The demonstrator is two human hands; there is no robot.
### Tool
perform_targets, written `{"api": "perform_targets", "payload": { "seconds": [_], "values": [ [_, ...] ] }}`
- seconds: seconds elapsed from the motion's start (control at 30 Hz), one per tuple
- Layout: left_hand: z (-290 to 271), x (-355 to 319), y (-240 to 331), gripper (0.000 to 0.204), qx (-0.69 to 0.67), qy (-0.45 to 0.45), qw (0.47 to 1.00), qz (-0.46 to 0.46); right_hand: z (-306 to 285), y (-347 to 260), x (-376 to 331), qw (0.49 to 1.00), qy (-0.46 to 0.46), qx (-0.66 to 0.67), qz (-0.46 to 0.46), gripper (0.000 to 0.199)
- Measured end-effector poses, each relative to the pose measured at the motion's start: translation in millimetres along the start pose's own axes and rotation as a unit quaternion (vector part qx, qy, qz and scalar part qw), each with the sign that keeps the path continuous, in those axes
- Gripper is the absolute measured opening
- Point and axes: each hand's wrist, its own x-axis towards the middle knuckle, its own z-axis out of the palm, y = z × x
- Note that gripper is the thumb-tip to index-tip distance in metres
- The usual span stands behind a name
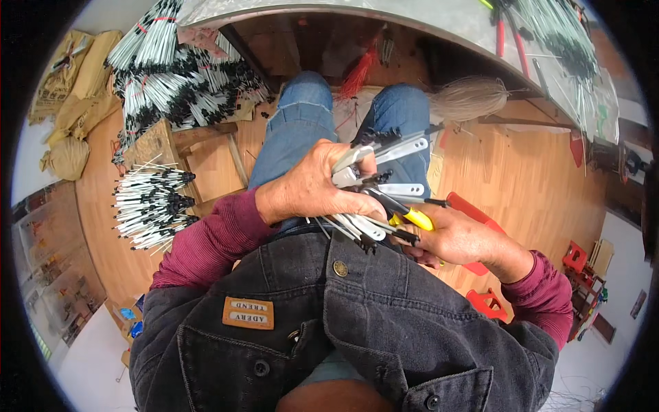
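My left hand [317, 182] is closed around a loose bunch of thin rods [401, 150] above my lap. They are white and grey with black ends, and several have flat white tips with small holes. My right hand [467, 237] is wrapped round pliers [417, 218] with yellow and black handles. The pliers reach toward the bunch, close beside my left thumb. Their jaws are hidden among the rods and fingers, so I cannot tell what they touch. Black rod ends stick out below, near my jacket front.
Tied bundles of similar rods [154, 86] are piled at the far left, and more bundles [152, 206] sit beside a wooden stool [156, 143]. A table [425, 20] crosses ahead, bearing red-handled tools [500, 36]. Red strands [360, 72] and a beige strand bundle [470, 99] hang below. A red stool [489, 303] stands right.
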Motion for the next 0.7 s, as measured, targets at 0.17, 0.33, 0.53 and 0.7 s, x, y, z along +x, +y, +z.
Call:
{"api": "perform_targets", "payload": {
  "seconds": [0.17, 0.33, 0.53, 0.7],
  "values": [
    [3, -6, -5, 0.032, -0.043, 0.066, 0.997, -0.004, 12, -5, 12, 0.981, 0.11, -0.143, -0.068, 0.025],
    [-11, -8, -10, 0.023, 0.012, 0.243, 0.968, 0.062, 15, -6, 34, 0.945, 0.221, -0.17, -0.168, 0.017],
    [-64, -85, -13, 0.023, -0.043, 0.529, 0.848, 0.017, 15, -49, 66, 0.893, 0.232, -0.226, -0.311, 0.019],
    [-143, -215, -45, 0.038, -0.426, 0.498, 0.715, 0.244, 11, -72, 80, 0.89, 0.225, -0.21, -0.336, 0.02]
  ]
}}
